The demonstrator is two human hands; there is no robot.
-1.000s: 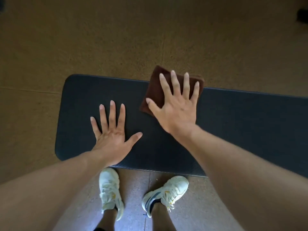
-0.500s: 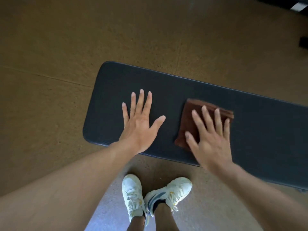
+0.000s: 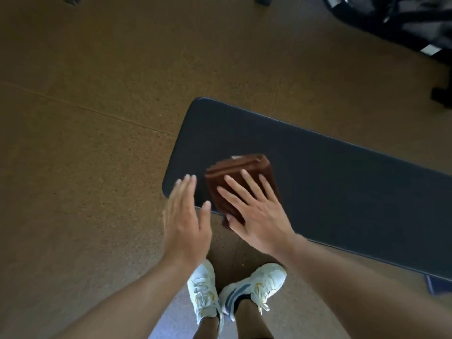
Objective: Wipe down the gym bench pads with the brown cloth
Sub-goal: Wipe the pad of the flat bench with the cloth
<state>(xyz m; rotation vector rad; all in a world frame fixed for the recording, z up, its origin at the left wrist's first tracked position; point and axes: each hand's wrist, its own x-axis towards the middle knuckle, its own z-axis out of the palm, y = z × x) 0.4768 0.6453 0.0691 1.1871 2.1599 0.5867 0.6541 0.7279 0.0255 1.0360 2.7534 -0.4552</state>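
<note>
Floor here is that speckled tan-brown cork-looking gym flooring (image 3: 102,69), laid in big tiles with thin seams running diagonally across. Top right corner has some blurry black metal gym equipment (image 3: 396,18) with a couple of white labels on it. Light falls cooler and bluish on the floor at the bottom edge; the rest looks warm, kinda dim.

**Both hands flat, fingers extended**

The right hand (image 3: 256,211) lies palm down with fingers spread, pointing toward 11 o'clock, thumb out toward 9 o'clock; its bare forearm runs back toward 5 o'clock. The left hand (image 3: 184,221) sits just beside it at 9 o'clock, open, fingers together and pointing to 12 o'clock, thumb angled toward 1 o'clock, slightly blurred. Its bare forearm leads off toward 7 o'clock.
</note>
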